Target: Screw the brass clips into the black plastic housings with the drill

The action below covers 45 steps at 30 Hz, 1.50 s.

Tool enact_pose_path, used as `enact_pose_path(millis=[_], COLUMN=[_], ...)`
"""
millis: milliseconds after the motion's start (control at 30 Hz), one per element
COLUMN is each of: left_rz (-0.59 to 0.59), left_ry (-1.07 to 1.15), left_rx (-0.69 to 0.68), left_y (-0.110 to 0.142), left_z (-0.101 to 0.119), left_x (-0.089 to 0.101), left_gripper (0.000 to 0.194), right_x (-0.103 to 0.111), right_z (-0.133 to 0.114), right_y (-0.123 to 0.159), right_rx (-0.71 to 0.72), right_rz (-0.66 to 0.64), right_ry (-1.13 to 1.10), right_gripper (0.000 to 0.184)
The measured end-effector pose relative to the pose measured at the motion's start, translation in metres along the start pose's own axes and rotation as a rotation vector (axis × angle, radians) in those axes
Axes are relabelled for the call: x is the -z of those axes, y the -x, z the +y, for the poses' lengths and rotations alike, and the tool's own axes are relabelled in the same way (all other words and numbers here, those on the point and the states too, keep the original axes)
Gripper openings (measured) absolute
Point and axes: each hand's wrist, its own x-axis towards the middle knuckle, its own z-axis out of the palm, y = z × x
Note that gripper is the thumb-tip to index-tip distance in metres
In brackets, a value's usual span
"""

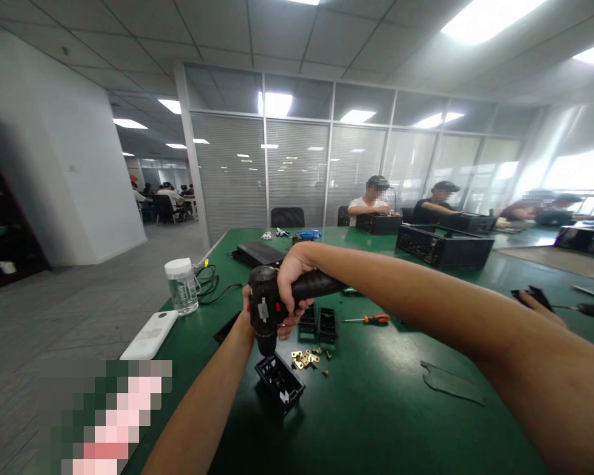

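A black cordless drill [266,300] points chuck-down above a small black box-shaped part [280,384] with metal pieces inside. My right hand [297,267] is closed round the drill where the handle joins the body. My left hand [249,316] is against the side of the drill body, partly hidden behind it, with fingers wrapped round. The bit is not clearly visible, so I cannot tell whether it touches the part. Beside the part lie several brass-coloured brackets and screws [307,359]. Further back are two similar black housings [327,325].
On the green table [376,415] lie an orange-handled screwdriver [376,319], a thin dark wire [450,382] and a white power bank-like slab [150,335]. A clear jar [182,290] stands at the left edge. Black cases [444,247] and co-workers [373,201] are across the table.
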Motion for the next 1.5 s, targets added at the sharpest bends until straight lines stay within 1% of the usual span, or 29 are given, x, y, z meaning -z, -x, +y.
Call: enact_pose_path(millis=[67,133,267,500,633,767,967,1167,1333,1500], left_rz=[-0.079,-0.106,-0.109,-0.126,-0.114,-0.118,-0.121,-0.128,-0.139,-0.141], left_ry=[-0.07,-0.109,-0.137,-0.138,-0.114,-0.137,-0.125,-0.152,-0.143,-0.145], left_rx=[0.074,0.078,0.079,0.059,0.073,0.087,0.068,0.077,0.082,0.079], left_y=[0.0,-0.0004,-0.0012,-0.0009,-0.0016,-0.002,-0.0011,-0.0016,-0.0017,-0.0016], left_z=[0.0009,0.0024,0.0047,0.0033,0.0032,0.0042,0.0029,0.003,0.0034,0.0034], left_x=[0.0007,0.0005,-0.0018,-0.0055,-0.0056,-0.0051,-0.0074,-0.0037,0.0003,-0.0043], left_gripper=[0.092,0.091,0.09,0.095,0.093,0.088,0.094,0.089,0.095,0.096], right_x=[0.0001,0.0,0.0,-0.0002,-0.0005,-0.0005,-0.0009,-0.0017,-0.001,-0.001], right_z=[0.0001,0.0002,0.0006,0.0006,0.0002,0.0002,0.0009,0.0007,0.0004,0.0003], right_y=[0.0,-0.0002,-0.0009,-0.0012,-0.0004,-0.0006,-0.0013,0.0001,-0.0003,-0.001], right_rx=[0.003,0.006,0.006,-0.002,-0.004,-0.007,0.001,0.008,-0.004,0.001], right_rz=[-0.001,0.001,0.008,0.011,0.012,0.006,0.009,0.017,0.013,0.016], right_ry=[0.002,0.002,0.003,0.009,0.013,0.013,0.005,-0.002,0.002,0.002], right_gripper=[0.018,0.019,0.019,0.017,0.017,0.019,0.017,0.017,0.017,0.017])
